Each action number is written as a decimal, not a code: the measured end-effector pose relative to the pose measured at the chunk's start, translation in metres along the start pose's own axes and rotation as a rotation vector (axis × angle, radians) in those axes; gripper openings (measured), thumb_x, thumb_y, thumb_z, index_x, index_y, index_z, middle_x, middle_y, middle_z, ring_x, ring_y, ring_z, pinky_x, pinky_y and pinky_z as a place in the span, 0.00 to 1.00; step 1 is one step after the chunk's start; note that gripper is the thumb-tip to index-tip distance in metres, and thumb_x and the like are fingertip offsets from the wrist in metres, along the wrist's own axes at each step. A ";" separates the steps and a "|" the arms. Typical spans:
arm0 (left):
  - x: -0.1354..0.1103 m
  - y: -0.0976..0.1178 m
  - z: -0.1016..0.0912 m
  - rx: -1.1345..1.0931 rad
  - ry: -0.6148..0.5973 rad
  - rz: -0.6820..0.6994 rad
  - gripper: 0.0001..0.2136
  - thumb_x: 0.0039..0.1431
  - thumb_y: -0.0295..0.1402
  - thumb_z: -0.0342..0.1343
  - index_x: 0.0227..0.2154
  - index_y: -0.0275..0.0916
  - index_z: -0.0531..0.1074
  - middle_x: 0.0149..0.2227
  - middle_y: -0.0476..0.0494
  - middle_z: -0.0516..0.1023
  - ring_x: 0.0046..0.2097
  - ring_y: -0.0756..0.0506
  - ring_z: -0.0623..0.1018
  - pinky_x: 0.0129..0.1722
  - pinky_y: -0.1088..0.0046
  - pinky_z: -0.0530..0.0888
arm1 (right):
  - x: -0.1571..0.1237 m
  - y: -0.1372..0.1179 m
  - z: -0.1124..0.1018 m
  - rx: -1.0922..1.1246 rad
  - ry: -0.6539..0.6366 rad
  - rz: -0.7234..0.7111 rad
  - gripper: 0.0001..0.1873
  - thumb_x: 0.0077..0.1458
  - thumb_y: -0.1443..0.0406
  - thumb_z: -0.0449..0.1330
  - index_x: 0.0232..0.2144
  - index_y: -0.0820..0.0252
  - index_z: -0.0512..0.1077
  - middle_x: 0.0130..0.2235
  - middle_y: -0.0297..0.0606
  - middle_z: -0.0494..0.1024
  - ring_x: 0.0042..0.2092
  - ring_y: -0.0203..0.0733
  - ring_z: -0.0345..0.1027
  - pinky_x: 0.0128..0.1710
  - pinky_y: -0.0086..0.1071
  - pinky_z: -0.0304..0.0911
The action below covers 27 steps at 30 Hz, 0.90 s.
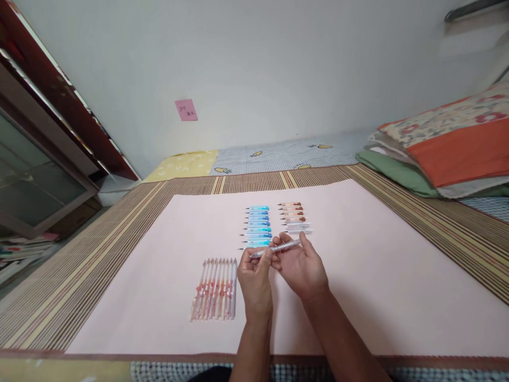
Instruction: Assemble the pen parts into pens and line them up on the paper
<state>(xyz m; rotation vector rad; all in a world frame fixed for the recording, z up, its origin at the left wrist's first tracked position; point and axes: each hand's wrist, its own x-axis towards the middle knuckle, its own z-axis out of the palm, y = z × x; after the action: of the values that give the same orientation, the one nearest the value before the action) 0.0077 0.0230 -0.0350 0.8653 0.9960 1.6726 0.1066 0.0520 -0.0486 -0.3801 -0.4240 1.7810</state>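
Observation:
A white, partly clear pen (285,245) is held slantwise above the pink sheet, its tip end toward the left. My left hand (256,270) pinches the pen near its tip, between thumb and fingers. At the other end, my right hand (305,269) grips it with the thumb on top and the palm turned up. Beyond my hands lie a column of blue pens (257,223) and, to its right, brown-ended pens (292,211) with a few pale pens (298,226) below them. Several white pens with reddish patterns (214,289) lie side by side left of my left hand.
The pink sheet (131,297) lies on a striped mat (79,254). At the right are a folded green cloth (397,171) and an orange floral pillow (461,146). A pink note (186,110) is on the wall behind; a cabinet (35,170) stands at the left.

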 end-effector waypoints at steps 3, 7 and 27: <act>-0.002 0.000 0.000 -0.006 -0.029 -0.011 0.09 0.57 0.36 0.64 0.29 0.38 0.71 0.26 0.51 0.77 0.28 0.49 0.77 0.36 0.72 0.72 | -0.003 0.002 0.002 0.028 -0.023 -0.004 0.23 0.62 0.46 0.50 0.32 0.53 0.76 0.37 0.40 0.79 0.31 0.43 0.68 0.28 0.34 0.60; -0.001 -0.001 0.000 -0.042 -0.038 -0.038 0.10 0.56 0.37 0.65 0.29 0.38 0.71 0.25 0.51 0.77 0.27 0.50 0.75 0.34 0.73 0.72 | -0.005 0.000 0.004 0.053 -0.075 0.005 0.23 0.61 0.47 0.51 0.31 0.55 0.77 0.37 0.40 0.78 0.31 0.42 0.68 0.29 0.35 0.61; 0.014 0.002 -0.011 -0.218 0.022 -0.074 0.14 0.49 0.37 0.70 0.26 0.37 0.70 0.23 0.50 0.75 0.24 0.53 0.71 0.30 0.77 0.69 | -0.001 -0.007 -0.002 -0.003 -0.010 0.056 0.19 0.63 0.54 0.56 0.38 0.62 0.81 0.40 0.43 0.82 0.36 0.40 0.72 0.32 0.31 0.67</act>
<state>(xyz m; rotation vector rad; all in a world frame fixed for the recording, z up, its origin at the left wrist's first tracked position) -0.0070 0.0335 -0.0366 0.6601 0.8318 1.6944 0.1139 0.0532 -0.0469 -0.3892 -0.4269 1.8370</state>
